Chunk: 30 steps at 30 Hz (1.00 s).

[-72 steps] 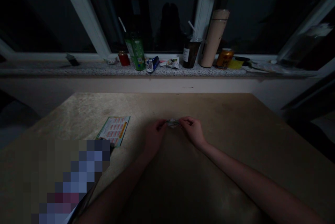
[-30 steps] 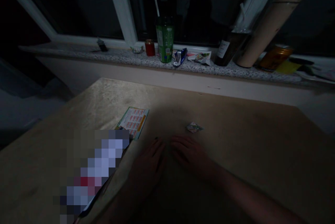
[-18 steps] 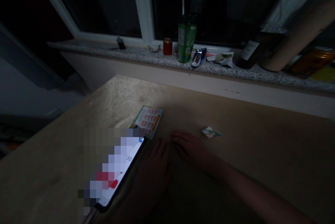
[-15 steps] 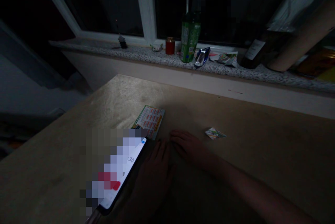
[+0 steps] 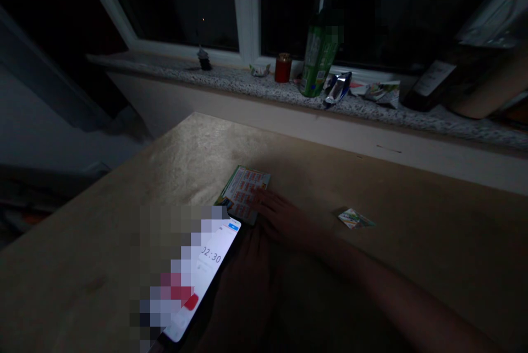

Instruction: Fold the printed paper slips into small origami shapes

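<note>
My right hand point(image 5: 282, 221) reaches in from the lower right, its fingers stretched out. Its fingertips lie over the right edge of a printed card point(image 5: 243, 191) with rows of orange-red blocks and a green edge. My left hand point(image 5: 246, 273) rests flat on the table just below the card, in deep shadow, with fingers extended and nothing visible in them. Left of that hand is a lit phone point(image 5: 208, 265) whose screen reads 02:30. Part of the phone is covered by blurred blocks. A small folded paper point(image 5: 352, 218) lies right of my right hand.
The brownish table point(image 5: 144, 204) meets a wall under a granite windowsill point(image 5: 231, 79). On the sill stand a red candle jar point(image 5: 282, 69), a green can point(image 5: 317, 64), a crumpled silver wrapper point(image 5: 338, 88), paper scraps point(image 5: 383, 93) and a dark bottle point(image 5: 431, 86).
My right hand has moved forward and left onto the card's edge. My left hand stays beside the phone. The whole scene has shifted slightly right in view.
</note>
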Each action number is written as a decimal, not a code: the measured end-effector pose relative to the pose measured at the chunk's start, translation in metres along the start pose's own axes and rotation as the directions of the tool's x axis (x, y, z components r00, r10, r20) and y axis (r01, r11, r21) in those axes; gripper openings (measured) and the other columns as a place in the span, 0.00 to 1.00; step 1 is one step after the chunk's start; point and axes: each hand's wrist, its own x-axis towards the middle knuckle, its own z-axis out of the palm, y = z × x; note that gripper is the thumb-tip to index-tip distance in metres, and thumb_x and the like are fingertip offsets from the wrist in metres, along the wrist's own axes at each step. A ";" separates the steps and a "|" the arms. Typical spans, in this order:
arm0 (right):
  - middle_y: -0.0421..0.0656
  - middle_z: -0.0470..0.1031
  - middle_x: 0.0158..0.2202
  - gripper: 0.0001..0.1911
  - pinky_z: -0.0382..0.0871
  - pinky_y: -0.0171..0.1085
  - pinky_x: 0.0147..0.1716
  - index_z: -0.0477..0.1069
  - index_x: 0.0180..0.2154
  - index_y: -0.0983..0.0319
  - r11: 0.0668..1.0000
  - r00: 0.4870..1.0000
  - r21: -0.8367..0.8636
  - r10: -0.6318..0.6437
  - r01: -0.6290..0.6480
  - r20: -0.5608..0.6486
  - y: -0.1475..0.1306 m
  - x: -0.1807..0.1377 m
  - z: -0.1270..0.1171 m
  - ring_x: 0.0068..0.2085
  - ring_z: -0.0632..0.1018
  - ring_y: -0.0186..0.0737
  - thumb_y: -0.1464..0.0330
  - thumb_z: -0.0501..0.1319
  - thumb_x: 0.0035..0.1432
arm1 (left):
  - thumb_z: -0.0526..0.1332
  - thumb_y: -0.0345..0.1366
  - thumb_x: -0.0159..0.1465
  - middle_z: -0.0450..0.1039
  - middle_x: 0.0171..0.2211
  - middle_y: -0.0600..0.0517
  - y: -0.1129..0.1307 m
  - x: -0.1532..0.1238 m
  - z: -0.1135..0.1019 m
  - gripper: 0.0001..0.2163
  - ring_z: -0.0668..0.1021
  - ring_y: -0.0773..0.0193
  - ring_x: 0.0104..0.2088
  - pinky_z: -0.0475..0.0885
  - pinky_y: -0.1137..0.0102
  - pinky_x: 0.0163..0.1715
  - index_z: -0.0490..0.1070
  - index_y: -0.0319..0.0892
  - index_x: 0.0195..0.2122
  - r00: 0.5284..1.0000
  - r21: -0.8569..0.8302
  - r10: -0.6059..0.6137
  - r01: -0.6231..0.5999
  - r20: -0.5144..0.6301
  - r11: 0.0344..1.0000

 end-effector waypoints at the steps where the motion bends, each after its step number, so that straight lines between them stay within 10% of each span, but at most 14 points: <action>1: 0.54 0.55 0.62 0.24 0.52 0.47 0.60 0.57 0.58 0.67 1.000 1.000 0.000 -0.004 0.004 0.019 0.001 0.000 0.000 0.64 0.51 0.45 0.71 0.52 0.61 | 0.54 0.38 0.62 0.66 0.53 0.34 0.000 0.001 -0.002 0.21 0.71 0.47 0.52 0.68 0.54 0.48 0.61 0.31 0.54 1.000 -0.011 -0.013 0.013 -0.002 1.000; 16: 0.52 0.72 0.51 0.13 0.63 0.47 0.55 0.69 0.48 0.66 0.978 0.997 -0.204 -0.056 0.046 -0.043 -0.001 -0.022 -0.001 0.54 0.70 0.46 0.72 0.57 0.60 | 0.56 0.30 0.61 0.65 0.47 0.45 0.011 0.006 -0.019 0.11 0.69 0.52 0.47 0.69 0.55 0.46 0.64 0.40 0.45 0.978 -0.239 0.138 -0.173 -0.155 0.956; 30: 0.50 0.75 0.48 0.10 0.71 0.40 0.47 0.72 0.43 0.65 0.999 0.988 -0.010 0.042 -0.044 -0.150 -0.001 -0.036 -0.006 0.49 0.75 0.43 0.71 0.56 0.61 | 0.54 0.29 0.63 0.66 0.51 0.44 0.019 0.003 -0.022 0.16 0.68 0.54 0.52 0.67 0.57 0.51 0.61 0.40 0.52 0.930 -0.249 0.265 -0.328 -0.256 0.911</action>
